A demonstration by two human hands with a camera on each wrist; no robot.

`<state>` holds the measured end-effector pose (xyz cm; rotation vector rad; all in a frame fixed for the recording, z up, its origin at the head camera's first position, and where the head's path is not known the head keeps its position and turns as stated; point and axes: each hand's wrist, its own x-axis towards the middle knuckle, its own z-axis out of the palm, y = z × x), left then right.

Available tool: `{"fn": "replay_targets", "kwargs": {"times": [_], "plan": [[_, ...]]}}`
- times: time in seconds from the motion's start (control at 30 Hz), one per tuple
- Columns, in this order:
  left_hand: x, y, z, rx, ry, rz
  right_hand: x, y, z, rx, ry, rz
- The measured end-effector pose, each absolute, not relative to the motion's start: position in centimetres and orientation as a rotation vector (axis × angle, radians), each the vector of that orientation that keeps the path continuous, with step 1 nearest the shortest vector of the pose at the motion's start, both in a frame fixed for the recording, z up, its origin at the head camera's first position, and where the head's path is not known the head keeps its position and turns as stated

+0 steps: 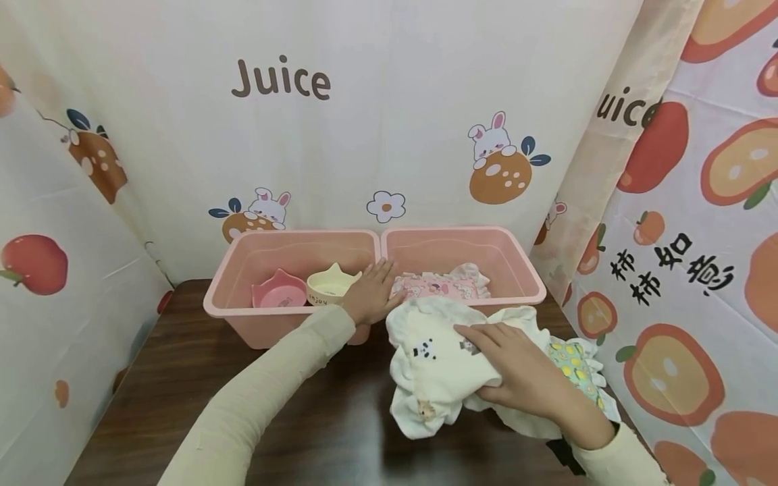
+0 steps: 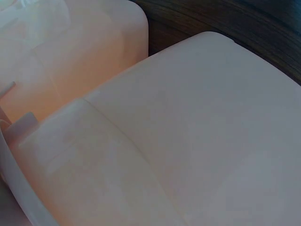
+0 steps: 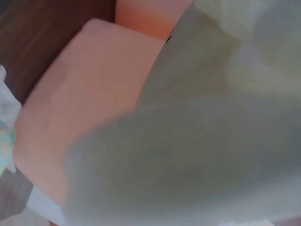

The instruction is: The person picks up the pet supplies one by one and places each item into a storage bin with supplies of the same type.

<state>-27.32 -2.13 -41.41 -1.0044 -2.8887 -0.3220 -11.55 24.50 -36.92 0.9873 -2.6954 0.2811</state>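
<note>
My left hand point(image 1: 372, 295) rests with its fingers spread at the inner corner of the left pink bin point(image 1: 292, 312), beside the gap between the two bins. My right hand point(image 1: 527, 368) grips a white ruffled cloth piece point(image 1: 450, 364) with small animal prints, fingers on top and thumb beneath. This cloth hangs in front of the right pink bin point(image 1: 527, 273) and blurs large across the right wrist view. Inside the right bin lies a pink ruffled cloth piece point(image 1: 439, 286). A pink cat-eared bowl point(image 1: 279, 290) and a cream cat-eared bowl point(image 1: 331, 282) sit in the left bin.
Right of my right hand, a green ruffled cloth piece with yellow prints point(image 1: 574, 364) lies on the dark wooden table point(image 1: 316, 418). Printed curtains point(image 1: 389, 121) enclose the table at the back and both sides.
</note>
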Motion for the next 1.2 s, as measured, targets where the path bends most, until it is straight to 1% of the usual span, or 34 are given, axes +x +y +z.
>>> {"fn": "replay_targets", "kwargs": {"times": [0.23, 0.53, 0.9, 1.2], "plan": [[-27.4, -2.1, -41.2, -1.01, -2.92, -0.222, -13.3, 25.7, -35.7, 0.952, -2.613, 0.307], [-27.6, -1.9, -41.5, -0.993, -2.903, -0.219, -16.2, 26.8, -34.7, 0.94, -2.616, 0.326], [-27.3, -2.3, -41.1, -0.992, -2.912, -0.231, -21.4, 28.2, -32.3, 0.938, -2.607, 0.377], [-27.4, -2.1, -41.1, -0.993, -2.925, -0.23, -25.1, 28.5, -31.1, 0.76, -2.733, 0.3]]}}
